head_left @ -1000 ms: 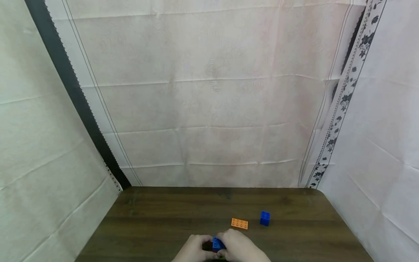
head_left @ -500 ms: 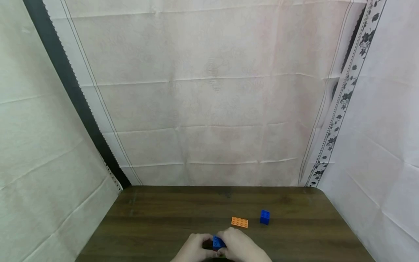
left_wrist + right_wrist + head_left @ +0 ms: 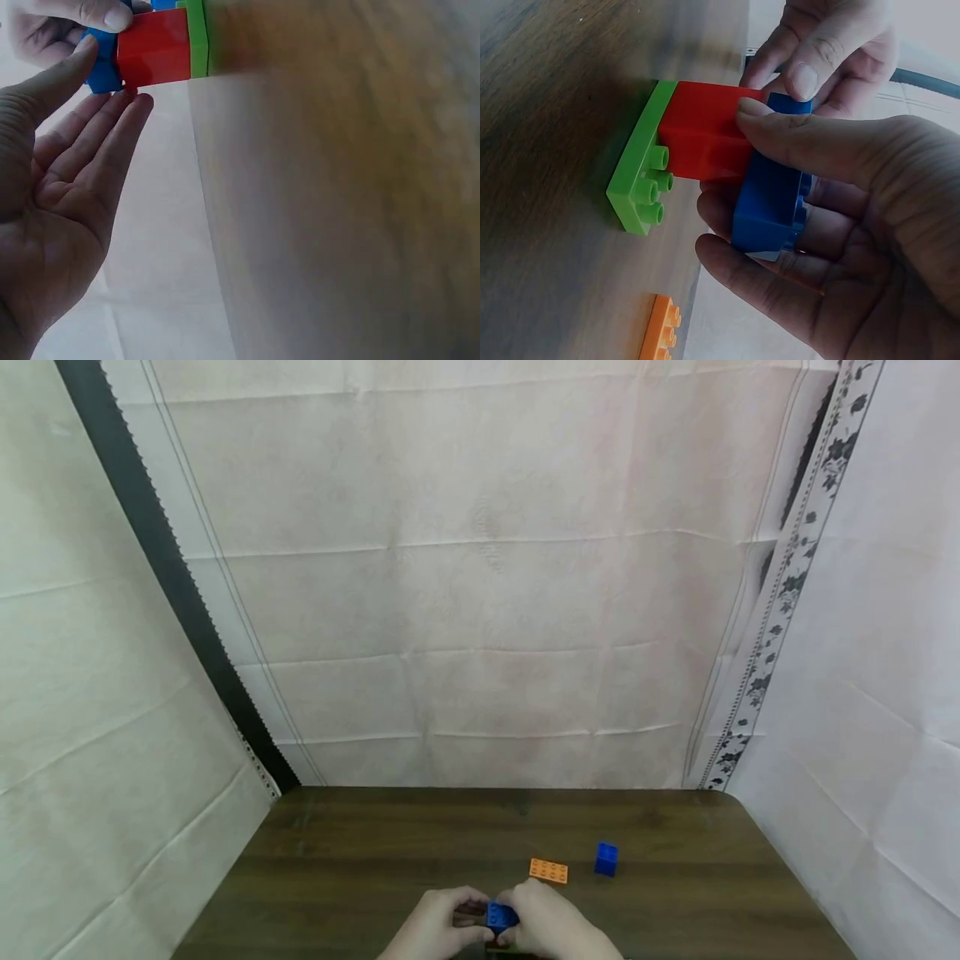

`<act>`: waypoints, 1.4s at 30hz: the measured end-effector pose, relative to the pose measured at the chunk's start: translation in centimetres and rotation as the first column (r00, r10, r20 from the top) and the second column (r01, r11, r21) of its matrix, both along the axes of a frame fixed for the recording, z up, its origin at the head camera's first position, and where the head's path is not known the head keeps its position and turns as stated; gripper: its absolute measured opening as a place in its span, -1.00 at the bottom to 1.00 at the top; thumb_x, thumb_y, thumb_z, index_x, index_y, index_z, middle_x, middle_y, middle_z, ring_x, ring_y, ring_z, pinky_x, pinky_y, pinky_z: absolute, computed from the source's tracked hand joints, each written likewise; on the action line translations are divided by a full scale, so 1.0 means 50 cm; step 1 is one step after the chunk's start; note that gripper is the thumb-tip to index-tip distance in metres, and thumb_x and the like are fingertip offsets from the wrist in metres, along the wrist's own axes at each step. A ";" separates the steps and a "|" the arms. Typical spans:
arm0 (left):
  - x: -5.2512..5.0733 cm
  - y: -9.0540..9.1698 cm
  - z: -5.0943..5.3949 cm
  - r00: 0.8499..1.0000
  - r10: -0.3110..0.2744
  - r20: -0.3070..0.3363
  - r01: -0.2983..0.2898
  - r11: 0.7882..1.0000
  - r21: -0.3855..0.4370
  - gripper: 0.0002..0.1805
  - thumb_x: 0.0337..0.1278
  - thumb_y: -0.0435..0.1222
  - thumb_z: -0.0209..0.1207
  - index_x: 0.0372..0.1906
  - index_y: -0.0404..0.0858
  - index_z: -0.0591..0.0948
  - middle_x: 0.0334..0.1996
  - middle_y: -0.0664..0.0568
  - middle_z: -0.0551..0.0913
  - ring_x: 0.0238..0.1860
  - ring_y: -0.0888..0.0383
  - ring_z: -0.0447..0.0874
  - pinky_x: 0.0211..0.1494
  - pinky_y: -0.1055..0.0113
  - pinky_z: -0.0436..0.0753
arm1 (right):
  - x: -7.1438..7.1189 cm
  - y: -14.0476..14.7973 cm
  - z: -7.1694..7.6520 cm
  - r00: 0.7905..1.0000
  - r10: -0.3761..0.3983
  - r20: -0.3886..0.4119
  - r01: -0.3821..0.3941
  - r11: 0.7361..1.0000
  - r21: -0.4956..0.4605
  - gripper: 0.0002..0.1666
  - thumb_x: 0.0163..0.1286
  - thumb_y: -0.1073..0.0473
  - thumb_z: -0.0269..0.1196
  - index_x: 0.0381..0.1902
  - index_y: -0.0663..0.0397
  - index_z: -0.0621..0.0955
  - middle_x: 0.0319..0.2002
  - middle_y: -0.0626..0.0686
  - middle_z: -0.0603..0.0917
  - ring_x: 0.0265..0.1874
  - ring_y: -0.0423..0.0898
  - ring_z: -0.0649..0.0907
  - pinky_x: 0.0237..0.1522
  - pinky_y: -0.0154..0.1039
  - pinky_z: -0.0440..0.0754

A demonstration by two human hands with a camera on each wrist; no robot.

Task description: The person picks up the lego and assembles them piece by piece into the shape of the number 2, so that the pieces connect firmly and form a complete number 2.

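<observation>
A blue brick (image 3: 769, 191) is gripped by the right hand (image 3: 553, 922), the left hand (image 3: 437, 922) loosely spread; orange brick (image 3: 549, 871) and blue cube (image 3: 607, 859) are seen beyond.

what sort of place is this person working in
Probably a makeshift, screened-off tabletop workspace: pale cloth sheets hang around three sides of a wood-grained table, where the person's right hand grips a toy-brick stack.

The left wrist view blurs the tabletop (image 3: 337, 195).
</observation>
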State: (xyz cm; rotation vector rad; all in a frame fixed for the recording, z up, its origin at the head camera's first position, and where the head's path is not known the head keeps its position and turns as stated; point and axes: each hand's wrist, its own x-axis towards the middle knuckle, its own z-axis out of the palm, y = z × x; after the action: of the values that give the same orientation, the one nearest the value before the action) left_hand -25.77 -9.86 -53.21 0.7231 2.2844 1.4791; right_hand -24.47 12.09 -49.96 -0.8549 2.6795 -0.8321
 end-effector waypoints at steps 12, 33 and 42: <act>0.002 0.005 -0.004 0.999 0.020 -0.029 -0.020 1.000 0.016 -0.76 0.18 -0.18 0.40 -0.07 -0.10 0.72 -0.24 0.17 0.73 -0.21 0.24 0.72 -0.21 0.34 0.68 | 0.000 -0.001 0.003 0.998 -0.022 0.064 0.024 0.999 -0.035 -0.91 0.24 0.13 0.48 -0.38 -0.15 0.73 -0.65 -0.25 0.51 -0.68 -0.35 0.40 -0.56 -0.41 0.32; -0.006 0.009 0.000 1.000 0.015 -0.025 -0.016 0.998 -0.063 -0.80 0.17 -0.20 0.41 -0.11 -0.10 0.72 -0.28 0.18 0.73 -0.24 0.24 0.71 -0.23 0.30 0.68 | 0.001 -0.018 0.016 0.998 -0.045 0.039 0.042 0.997 0.065 -0.91 0.23 0.19 0.47 -0.44 -0.10 0.74 -0.62 -0.26 0.58 -0.66 -0.34 0.46 -0.53 -0.40 0.37; -0.002 0.014 0.014 0.998 0.004 -0.063 -0.012 0.993 -0.114 -0.81 0.18 -0.24 0.39 -0.10 -0.12 0.72 -0.31 0.22 0.71 -0.25 0.28 0.69 -0.23 0.32 0.65 | 0.001 -0.026 0.025 0.998 -0.069 -0.002 0.068 0.987 0.147 -0.79 0.21 0.21 0.46 -0.55 -0.14 0.67 -0.65 -0.24 0.54 -0.66 -0.31 0.43 -0.55 -0.37 0.37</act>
State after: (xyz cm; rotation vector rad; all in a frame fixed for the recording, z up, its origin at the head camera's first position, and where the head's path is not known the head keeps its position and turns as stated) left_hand -25.87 -9.17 -52.50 0.7381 2.3988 1.3346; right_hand -24.42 10.78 -48.72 -0.7309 2.7408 -0.6392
